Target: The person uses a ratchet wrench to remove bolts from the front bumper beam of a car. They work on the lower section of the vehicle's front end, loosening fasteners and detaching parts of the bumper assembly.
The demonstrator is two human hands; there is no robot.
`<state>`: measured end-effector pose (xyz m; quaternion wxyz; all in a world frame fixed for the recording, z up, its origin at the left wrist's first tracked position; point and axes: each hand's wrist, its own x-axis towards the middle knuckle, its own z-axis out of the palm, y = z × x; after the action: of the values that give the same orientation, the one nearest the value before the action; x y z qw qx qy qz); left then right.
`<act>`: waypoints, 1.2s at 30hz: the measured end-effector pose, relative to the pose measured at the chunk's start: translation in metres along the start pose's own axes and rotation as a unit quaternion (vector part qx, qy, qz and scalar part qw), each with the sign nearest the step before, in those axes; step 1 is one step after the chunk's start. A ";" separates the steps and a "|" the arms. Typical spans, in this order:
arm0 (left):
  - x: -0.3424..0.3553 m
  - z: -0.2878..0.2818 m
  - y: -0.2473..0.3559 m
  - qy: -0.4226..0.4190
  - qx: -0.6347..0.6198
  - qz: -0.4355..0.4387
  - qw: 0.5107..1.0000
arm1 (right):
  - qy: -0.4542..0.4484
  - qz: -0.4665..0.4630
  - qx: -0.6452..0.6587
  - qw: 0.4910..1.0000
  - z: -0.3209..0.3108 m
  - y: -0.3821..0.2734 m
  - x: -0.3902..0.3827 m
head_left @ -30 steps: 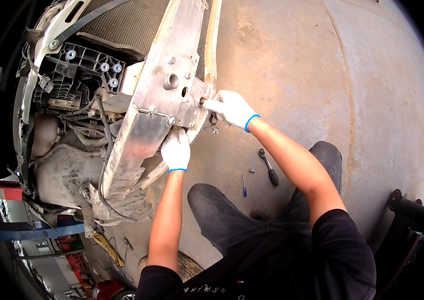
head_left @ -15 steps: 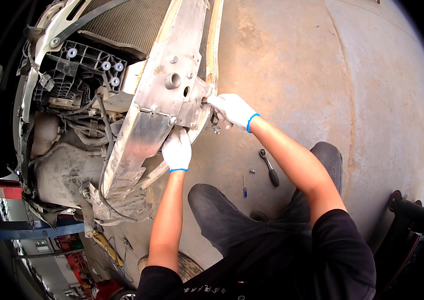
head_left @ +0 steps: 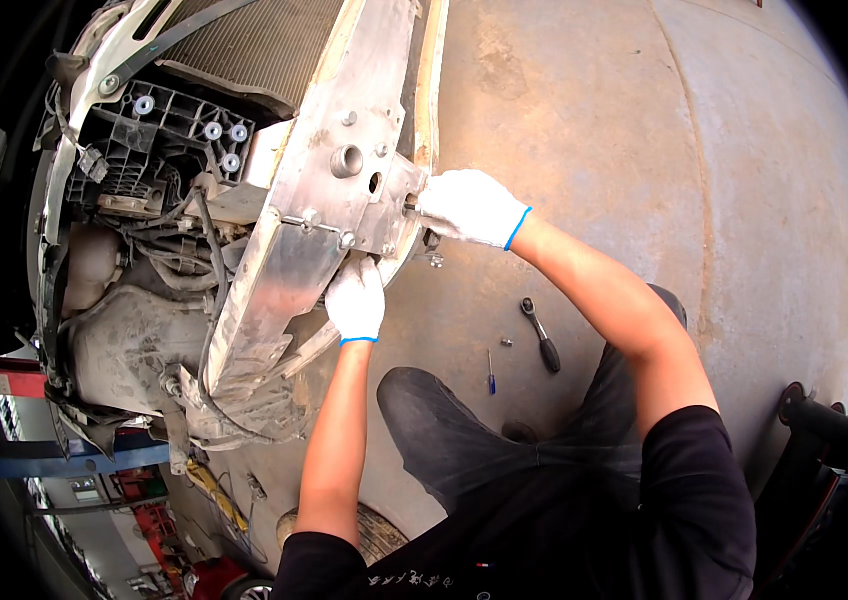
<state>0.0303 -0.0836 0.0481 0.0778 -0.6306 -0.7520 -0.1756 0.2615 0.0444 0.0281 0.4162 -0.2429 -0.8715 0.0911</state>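
My left hand, in a white glove with a blue cuff, is at the lower edge of the silver metal bumper beam. Its fingers are drawn together and the tips vanish behind the beam, so what they hold is hidden. My right hand, gloved alike, is closed at the beam's right side, the back of the glove turned up. A short dark metal shaft shows between its fingertips and the bracket plate. Several bolts stand out of the beam, near a round tube stub.
On the floor between my knees and the beam lie a ratchet wrench, a blue-handled screwdriver and a small socket. Left of the beam, the car's open front shows hoses and a radiator. A black stand is at right.
My right hand has rolled over at the short metal shaft, its wrist and elbow shifting to the right. My left hand has barely moved.
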 end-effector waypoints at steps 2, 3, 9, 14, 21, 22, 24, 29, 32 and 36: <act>0.001 0.000 0.000 0.002 -0.002 0.003 1.000 | 0.004 0.048 0.046 0.998 0.005 0.000 -0.001; 0.002 0.002 -0.001 0.013 -0.006 0.010 1.000 | -0.017 0.086 0.066 0.994 0.005 -0.002 -0.001; 0.001 0.010 -0.010 0.073 -0.018 0.044 0.996 | -0.180 0.387 0.334 0.840 -0.022 -0.031 0.008; 0.001 0.008 -0.005 0.063 -0.011 0.037 0.997 | -0.095 0.374 0.348 0.854 -0.011 -0.030 0.001; 0.001 0.008 -0.005 0.070 -0.006 0.040 0.997 | 0.009 0.212 0.156 0.965 0.002 -0.029 -0.002; 0.001 0.007 -0.005 0.071 -0.006 0.040 0.997 | 0.005 0.236 0.176 0.956 0.001 -0.031 -0.003; 0.001 0.007 -0.006 0.066 -0.003 0.038 0.997 | -0.004 0.278 0.216 0.936 0.001 -0.034 -0.005; 0.002 0.006 -0.005 0.070 -0.006 0.044 0.997 | 0.100 0.312 0.291 0.899 0.011 -0.043 -0.005; 0.001 0.006 -0.005 0.065 -0.009 0.039 0.997 | 0.092 0.329 0.291 0.894 0.007 -0.048 -0.003; 0.000 0.002 -0.002 0.017 0.000 0.005 1.000 | 0.140 0.234 0.238 0.932 0.014 -0.044 -0.010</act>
<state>0.0286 -0.0831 0.0455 0.0914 -0.6313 -0.7475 -0.1856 0.2403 0.0023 0.0282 0.5466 -0.3446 -0.6754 0.3554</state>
